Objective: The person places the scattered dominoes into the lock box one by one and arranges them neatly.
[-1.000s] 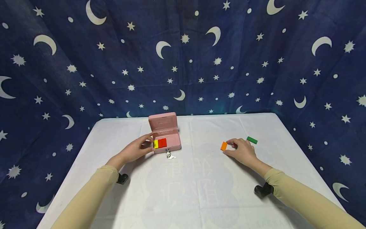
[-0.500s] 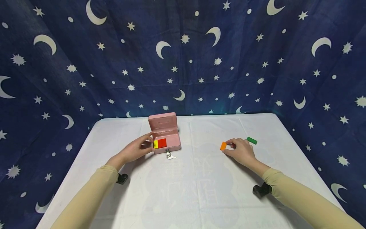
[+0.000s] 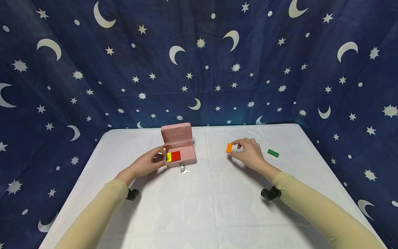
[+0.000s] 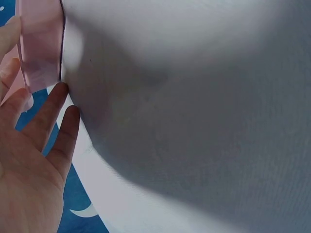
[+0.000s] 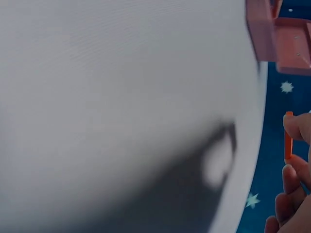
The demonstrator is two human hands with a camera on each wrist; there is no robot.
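Observation:
A pink metal cash box (image 3: pixel 188 152) stands with its lid up at the left of the white table. In it, two red blocks (image 3: pixel 175 156) and a yellow block (image 3: pixel 169 157) lie side by side along the left end. My left hand (image 3: pixel 147 162) rests against the box's left side, thumb near the front corner; the left wrist view has its fingers (image 4: pixel 46 119) spread beside the pink wall. Between thumb and finger my right hand (image 3: pixel 248 152) pinches an orange block (image 3: pixel 229 148), held upright above the table. The right wrist view shows the orange block (image 5: pixel 288 136) edge-on.
A green block (image 3: pixel 273 153) lies on the table (image 3: pixel 199 207) to the right of my right hand. Small keys (image 3: pixel 185 170) hang from the lock at the box's front. Behind the table hangs a dark blue star-and-moon curtain (image 3: pixel 211 100).
My right hand has lifted the orange block and carried it left, away from the green block. The left hand and the box hold the same place.

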